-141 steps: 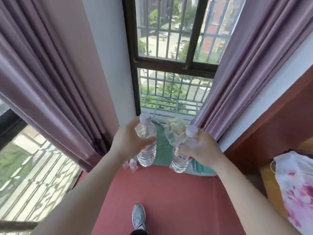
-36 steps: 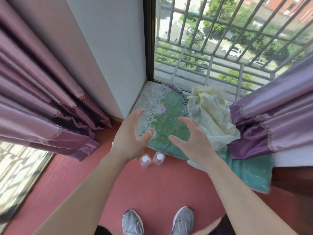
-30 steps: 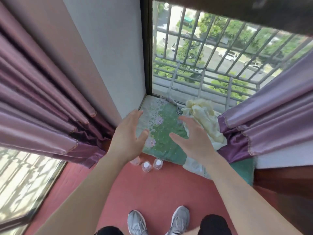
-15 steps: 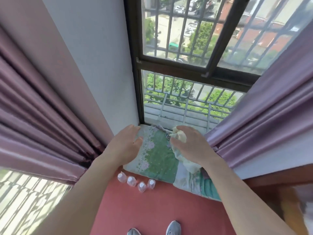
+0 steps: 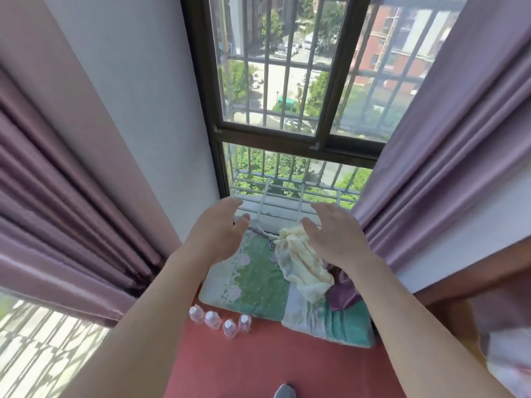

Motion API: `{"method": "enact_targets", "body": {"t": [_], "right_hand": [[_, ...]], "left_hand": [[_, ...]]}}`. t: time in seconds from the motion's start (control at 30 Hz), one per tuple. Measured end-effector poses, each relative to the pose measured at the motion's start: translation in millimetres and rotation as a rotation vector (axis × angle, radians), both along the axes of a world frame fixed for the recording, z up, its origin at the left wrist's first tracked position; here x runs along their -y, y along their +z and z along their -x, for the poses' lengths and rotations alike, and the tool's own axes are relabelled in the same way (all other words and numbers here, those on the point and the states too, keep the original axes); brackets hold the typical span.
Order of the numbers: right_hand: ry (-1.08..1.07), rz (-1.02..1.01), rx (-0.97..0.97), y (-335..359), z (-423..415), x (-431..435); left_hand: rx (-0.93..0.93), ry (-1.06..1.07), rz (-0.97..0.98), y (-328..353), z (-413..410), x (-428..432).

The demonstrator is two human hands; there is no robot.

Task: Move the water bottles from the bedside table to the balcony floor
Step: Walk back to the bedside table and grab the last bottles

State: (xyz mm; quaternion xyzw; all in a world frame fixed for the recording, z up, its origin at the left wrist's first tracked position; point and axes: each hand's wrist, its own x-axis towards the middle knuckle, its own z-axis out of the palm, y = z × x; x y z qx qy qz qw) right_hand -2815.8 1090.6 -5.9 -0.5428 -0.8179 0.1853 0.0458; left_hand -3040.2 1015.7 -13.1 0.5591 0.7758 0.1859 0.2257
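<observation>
Several clear water bottles with white caps stand upright in a short row on the red balcony floor, just in front of a green floral mat. My left hand hangs in the air well above them, fingers spread, holding nothing. My right hand is raised beside it, also spread and empty, over a cream cloth. Both hands are far from the bottles. The bedside table is not in view.
A green floral mat and a crumpled cream cloth lie under the barred window. Purple curtains hang at the left and right. A wooden ledge runs along the right. My shoe tip shows at the bottom.
The two bottles I held 4.7 s ago now stand on the floor with the others. Both hands are empty, and my view has risen away from the floor.
</observation>
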Motion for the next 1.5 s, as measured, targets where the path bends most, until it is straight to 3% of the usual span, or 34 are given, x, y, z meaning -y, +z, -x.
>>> {"method": "enact_targets", "body": {"t": [0.37,0.47,0.67,0.83,1.13,1.5], "right_hand": [[-0.15,-0.006,0.03,2,-27,22],[-0.273,-0.03,0.048,4,-32,36],[-0.538,-0.059,0.16,8,-48,93],[-0.752,-0.051,0.179,3,-56,155],[-1.01,-0.096,0.173,3,-115,269],[-1.298,-0.072,0.234,14,-230,457]], "left_hand": [[0.064,-0.124,-0.003,4,-14,-6],[0.026,-0.283,-0.028,10,-17,-20],[-0.26,-0.591,-0.049,11,-32,-34],[-0.313,-0.836,-0.083,4,-58,-24],[-0.155,-1.146,-0.211,21,-146,43],[-0.191,-1.455,-0.322,28,-326,176]]}}
